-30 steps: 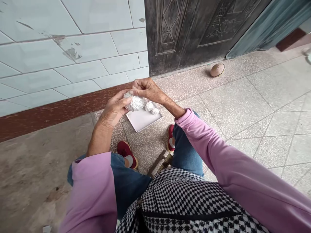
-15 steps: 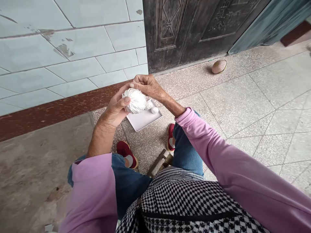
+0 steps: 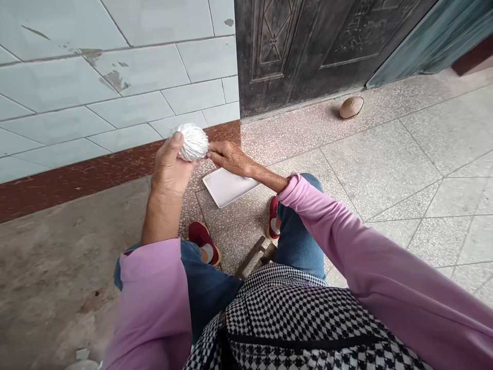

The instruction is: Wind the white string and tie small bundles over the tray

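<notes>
A ball of white yarn [image 3: 194, 141], wound from shiny strands, rests in my left hand [image 3: 169, 167], which is closed around it with the thumb on its near left side. My right hand [image 3: 233, 158] is at the lower right edge of the ball, its thumb and fingertips pinched together. Whatever lies between those fingertips is too small to make out. Below and behind my right hand, a shallow white tray [image 3: 227, 189] lies on the floor, partly covered by the hand and wrist. Only a sliver of something white shows in it beneath the wrist.
A tiled wall [image 3: 131, 113] with a brown base strip stands ahead on the left, beside a dark carved door [image 3: 285, 56]. On the floor by the door lies a rounded tan object [image 3: 351, 107]. Between my red shoes is a small wooden stool [image 3: 256, 257].
My left hand has raised the ball and moved it left, turning it. My right hand has gone from the ball's top to its lower right edge, now hiding the small white balls in the tray.
</notes>
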`<state>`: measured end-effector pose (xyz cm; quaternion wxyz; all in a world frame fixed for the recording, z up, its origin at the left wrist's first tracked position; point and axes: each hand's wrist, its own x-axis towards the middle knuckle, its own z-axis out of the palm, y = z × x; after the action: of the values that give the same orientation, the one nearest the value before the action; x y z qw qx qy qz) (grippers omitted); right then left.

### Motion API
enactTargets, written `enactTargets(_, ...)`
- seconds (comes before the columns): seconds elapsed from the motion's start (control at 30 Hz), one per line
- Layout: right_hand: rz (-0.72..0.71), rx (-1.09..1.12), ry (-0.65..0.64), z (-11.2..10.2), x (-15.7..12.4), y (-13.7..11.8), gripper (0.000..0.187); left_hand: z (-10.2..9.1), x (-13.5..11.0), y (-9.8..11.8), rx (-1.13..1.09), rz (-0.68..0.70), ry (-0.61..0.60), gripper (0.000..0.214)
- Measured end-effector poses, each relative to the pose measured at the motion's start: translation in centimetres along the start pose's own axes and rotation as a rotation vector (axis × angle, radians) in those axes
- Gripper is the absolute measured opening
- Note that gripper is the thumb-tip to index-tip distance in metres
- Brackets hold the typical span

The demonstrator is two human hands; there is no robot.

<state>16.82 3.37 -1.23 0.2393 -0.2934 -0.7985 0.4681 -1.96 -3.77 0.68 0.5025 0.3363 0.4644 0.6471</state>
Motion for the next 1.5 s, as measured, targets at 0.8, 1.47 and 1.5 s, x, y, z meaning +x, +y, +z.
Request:
enactTargets(0.8,-0.003,0.254,0.292,-5.2,-0.5,-3.1,0.038,1.0,-1.4,-1.4,0.314,-0.113,-0.148,0.092)
enactTargets(1.47,-0.008,0.226,0.153,-2.1,0.8,0.7,0.036,1.8,-0.8,1.1,0.161,-0.114,-0.032,0.088)
enactTargets(1.5,0.004,0.226,0.169,-2.0,0.9,0.8,0.034,1.9,-0.9,1.3,0.145,-0.111,-0.042,0.086)
